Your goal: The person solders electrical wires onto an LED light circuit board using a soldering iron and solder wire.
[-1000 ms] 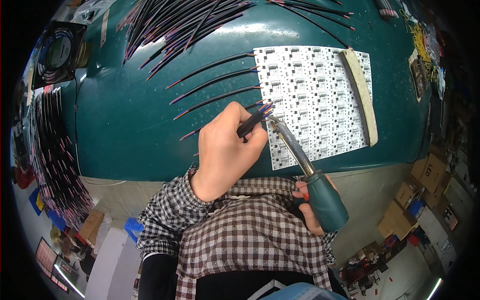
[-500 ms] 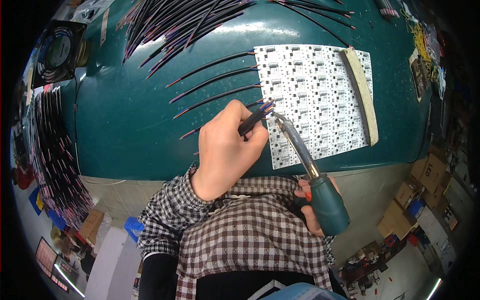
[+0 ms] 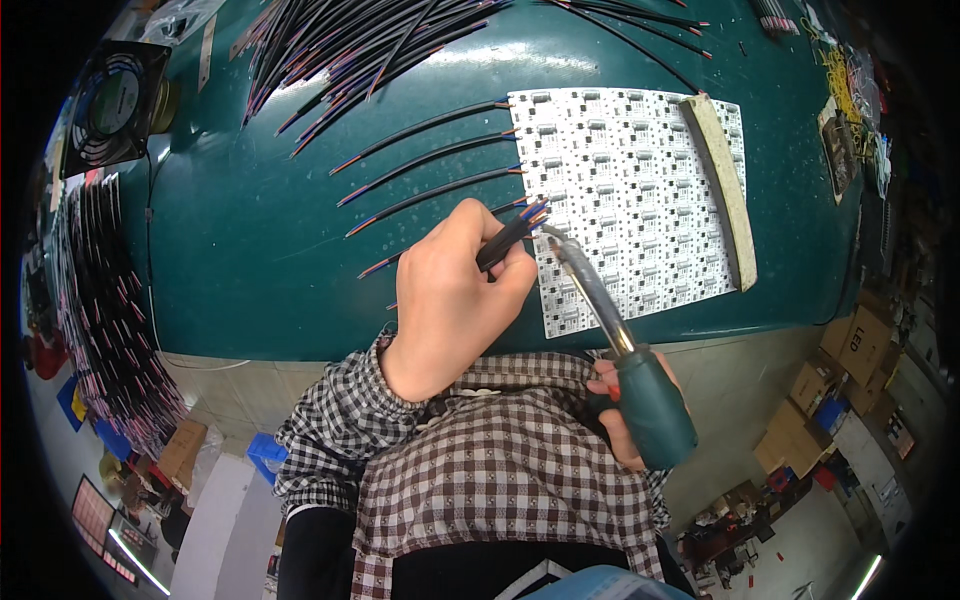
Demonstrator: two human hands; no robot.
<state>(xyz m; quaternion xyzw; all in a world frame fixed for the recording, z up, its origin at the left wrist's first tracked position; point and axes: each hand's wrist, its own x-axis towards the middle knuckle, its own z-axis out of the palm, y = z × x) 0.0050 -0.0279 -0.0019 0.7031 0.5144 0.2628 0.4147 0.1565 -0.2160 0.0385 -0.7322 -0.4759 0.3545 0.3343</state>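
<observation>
Seemingly light and limp, the black cable [image 3: 505, 240] is pinched between the thumb and fingers of the left hand [image 3: 450, 290], just behind its bared coloured ends, which sit at the left edge of the white circuit panel [image 3: 630, 200] on the green table [image 3: 250, 250]. Meanwhile the right hand [image 3: 615, 410] is wrapped tight round the green handle of the soldering iron [image 3: 620, 350], its tip meeting those wire ends; the strands look fragile, so holding on the sheath seems wisest.

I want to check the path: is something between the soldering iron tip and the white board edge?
Nothing visible: the soldering iron tip meets the cable ends right at the board edge.
</observation>
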